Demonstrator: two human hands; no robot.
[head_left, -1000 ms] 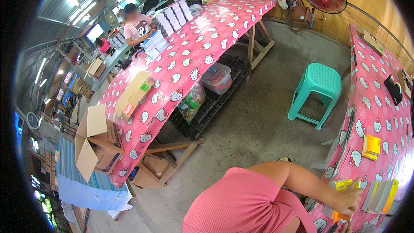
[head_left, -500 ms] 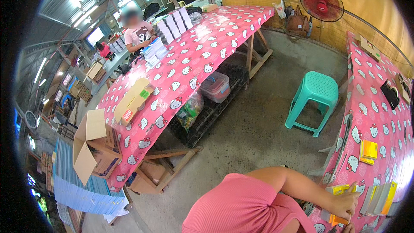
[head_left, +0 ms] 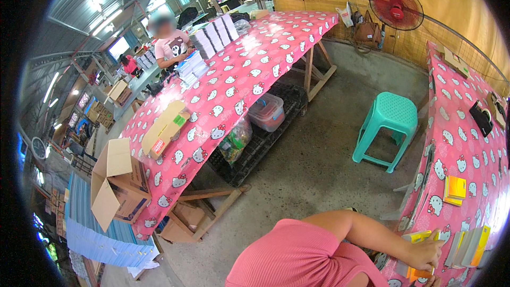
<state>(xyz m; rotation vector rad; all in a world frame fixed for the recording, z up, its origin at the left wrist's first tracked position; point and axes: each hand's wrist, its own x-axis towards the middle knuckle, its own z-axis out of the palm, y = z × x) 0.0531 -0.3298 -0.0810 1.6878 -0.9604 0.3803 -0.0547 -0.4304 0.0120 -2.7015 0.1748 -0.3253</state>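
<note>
My left hand [head_left: 425, 253] reaches over the pink patterned table on the right, its fingers curled over a small stack of yellow-covered booklets [head_left: 416, 236], the index finger straighter along them. An orange-covered piece [head_left: 419, 274] shows just under that hand. Only a bit of my right hand [head_left: 433, 281] appears at the lower edge, close to the left one; what it holds is hidden. Beside my left hand, several thick booklets with pale page edges and yellow covers [head_left: 468, 247] lie leaning in a row. Farther along lies another small yellow stack [head_left: 455, 188].
A turquoise stool [head_left: 390, 117] stands on the concrete floor between the two tables. The far pink table [head_left: 276, 53] carries white book stacks [head_left: 215, 34] and flattened cardboard [head_left: 163, 127]. An open carton [head_left: 121, 186] sits at its near end. One person [head_left: 171, 45] works behind it.
The view has shifted slightly, so most things sit a little lower. My left hand stays at the same stack, with only a slight shift of the fingers.
</note>
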